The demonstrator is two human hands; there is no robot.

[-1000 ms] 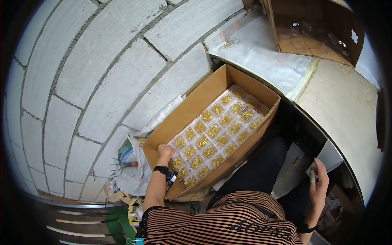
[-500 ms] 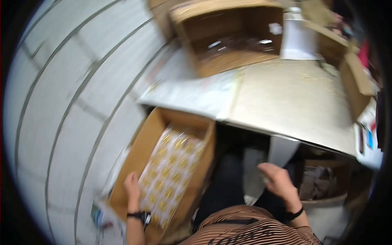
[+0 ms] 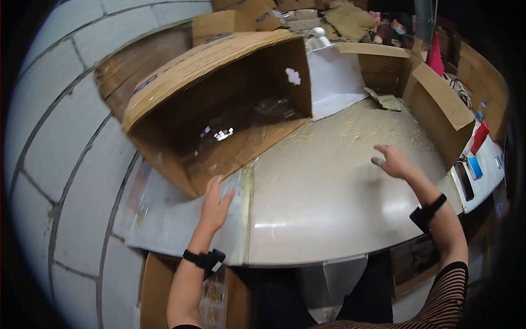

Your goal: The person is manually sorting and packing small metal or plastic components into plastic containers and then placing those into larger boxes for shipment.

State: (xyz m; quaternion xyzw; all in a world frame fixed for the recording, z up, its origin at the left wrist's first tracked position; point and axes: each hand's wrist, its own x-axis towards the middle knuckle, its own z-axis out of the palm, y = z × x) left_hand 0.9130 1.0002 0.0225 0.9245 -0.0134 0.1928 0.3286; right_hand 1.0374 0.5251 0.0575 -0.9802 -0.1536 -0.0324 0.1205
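Observation:
My left hand (image 3: 216, 207) is raised with its fingers apart and holds nothing. It is close to the lower front edge of a large cardboard box (image 3: 219, 49) lying on its side, open toward me. Clear shiny plastic pieces (image 3: 219, 132) lie inside that box. Over the pale tabletop (image 3: 307, 192), my right hand (image 3: 397, 163) hovers with fingers stretched out and nothing in it. A dark grey cover shows on one of its fingertips. Small gold-coloured bits (image 3: 366, 134) are scattered beyond that hand.
Low cardboard walls (image 3: 438, 101) edge the table's right and far sides, with a white sheet (image 3: 337, 79) beside the large box. A phone (image 3: 463, 181) and a blue packet (image 3: 474, 168) lie at the right. Below the table's left front sits an open carton (image 3: 153, 290) with gold-coloured pieces.
Both hands have risen from below the table edge to above the tabletop. My left hand has left the lower carton's side. The view has swung up toward the large box and table.

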